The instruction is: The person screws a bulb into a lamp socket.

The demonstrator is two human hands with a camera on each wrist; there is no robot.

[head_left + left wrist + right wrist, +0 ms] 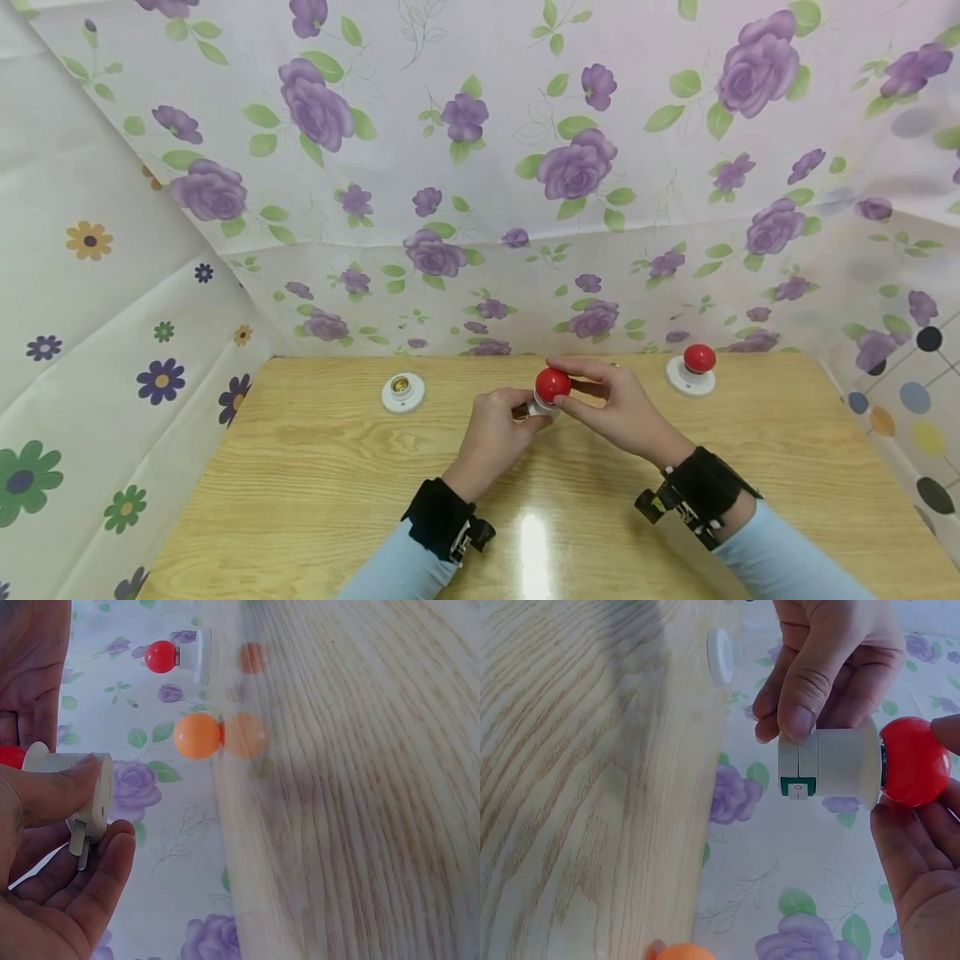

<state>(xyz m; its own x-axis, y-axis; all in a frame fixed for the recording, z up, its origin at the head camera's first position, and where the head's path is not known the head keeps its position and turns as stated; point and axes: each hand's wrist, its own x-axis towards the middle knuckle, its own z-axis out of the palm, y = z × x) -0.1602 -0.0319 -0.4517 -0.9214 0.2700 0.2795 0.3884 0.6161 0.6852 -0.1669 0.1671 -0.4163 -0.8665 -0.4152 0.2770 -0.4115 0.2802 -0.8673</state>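
Observation:
My left hand [498, 429] grips a white plug-in lamp socket [840, 761] by its base, held above the table. Two metal prongs [78, 838] stick out of its underside in the left wrist view, and a green-framed switch [798, 787] shows in the right wrist view. A round red bulb [552, 384] sits in the socket's mouth. Thumb and fingers of my right hand [618, 408] pinch this bulb from the right side. How deep its thread sits is mostly hidden by the rim.
On the wooden table [322, 500], an empty white round lamp holder [402, 392] stands at left. Another holder [691, 377] at right bears a red bulb [700, 358]. An orange ball-shaped thing [197, 736] rests on the tabletop. Flowered sheeting [465, 208] hangs behind.

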